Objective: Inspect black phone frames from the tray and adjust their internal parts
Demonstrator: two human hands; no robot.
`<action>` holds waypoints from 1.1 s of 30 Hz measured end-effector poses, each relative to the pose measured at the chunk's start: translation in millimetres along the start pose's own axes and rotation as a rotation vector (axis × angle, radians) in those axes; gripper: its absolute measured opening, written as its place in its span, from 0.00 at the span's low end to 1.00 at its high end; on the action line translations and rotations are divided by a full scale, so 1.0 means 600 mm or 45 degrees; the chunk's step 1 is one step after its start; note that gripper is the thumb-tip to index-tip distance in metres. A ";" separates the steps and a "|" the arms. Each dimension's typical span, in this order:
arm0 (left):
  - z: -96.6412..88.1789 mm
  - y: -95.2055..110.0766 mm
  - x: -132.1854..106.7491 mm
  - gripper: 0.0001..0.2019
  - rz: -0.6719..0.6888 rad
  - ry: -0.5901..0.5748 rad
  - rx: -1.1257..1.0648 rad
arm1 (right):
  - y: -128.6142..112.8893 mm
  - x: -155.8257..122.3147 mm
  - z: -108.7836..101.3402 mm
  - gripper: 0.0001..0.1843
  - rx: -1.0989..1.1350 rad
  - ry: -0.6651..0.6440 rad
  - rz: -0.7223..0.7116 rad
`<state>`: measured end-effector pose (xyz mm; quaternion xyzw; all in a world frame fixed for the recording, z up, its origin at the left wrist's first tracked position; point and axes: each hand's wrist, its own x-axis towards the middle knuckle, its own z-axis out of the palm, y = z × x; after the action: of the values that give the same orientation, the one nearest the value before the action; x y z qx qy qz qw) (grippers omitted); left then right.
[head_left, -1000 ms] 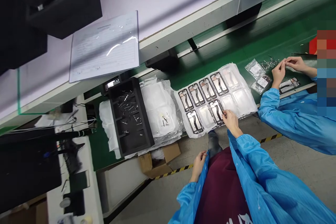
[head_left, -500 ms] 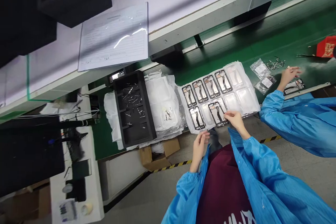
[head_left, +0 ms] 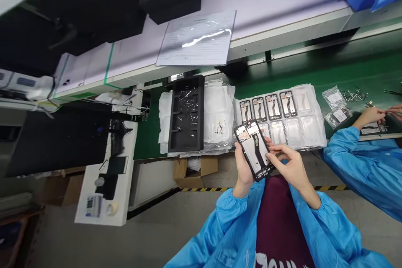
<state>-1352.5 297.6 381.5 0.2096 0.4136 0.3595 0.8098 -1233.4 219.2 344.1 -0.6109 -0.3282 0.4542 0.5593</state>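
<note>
Lifted off the tray [head_left: 309, 132], the phone frame [head_left: 254, 149] now sits between both hands.

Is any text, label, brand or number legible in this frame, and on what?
Nothing can be read.
Sheet: printed lines, too blurred.
Bag labels: too small.
Maroon garment: white print, cut off by the frame edge.
Phone frame in left hand and right hand: no legible marking.
</note>
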 end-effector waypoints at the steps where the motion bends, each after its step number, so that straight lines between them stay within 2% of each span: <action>1: 0.003 0.005 -0.002 0.41 0.003 -0.007 -0.011 | -0.007 0.001 0.000 0.11 -0.030 -0.002 -0.031; 14: 0.009 0.024 -0.013 0.38 0.107 -0.103 -0.050 | -0.029 0.003 0.012 0.13 -0.098 0.010 -0.090; 26: 0.016 0.028 -0.011 0.38 0.021 -0.036 -0.032 | -0.029 0.002 0.008 0.16 -0.098 0.040 -0.100; 33: 0.029 0.038 -0.015 0.35 0.004 0.027 -0.023 | -0.038 0.000 0.006 0.13 -0.102 0.053 -0.132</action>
<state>-1351.0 305.0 410.5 0.1994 0.4185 0.3668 0.8066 -1234.5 224.4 366.9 -0.6244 -0.3656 0.3982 0.5638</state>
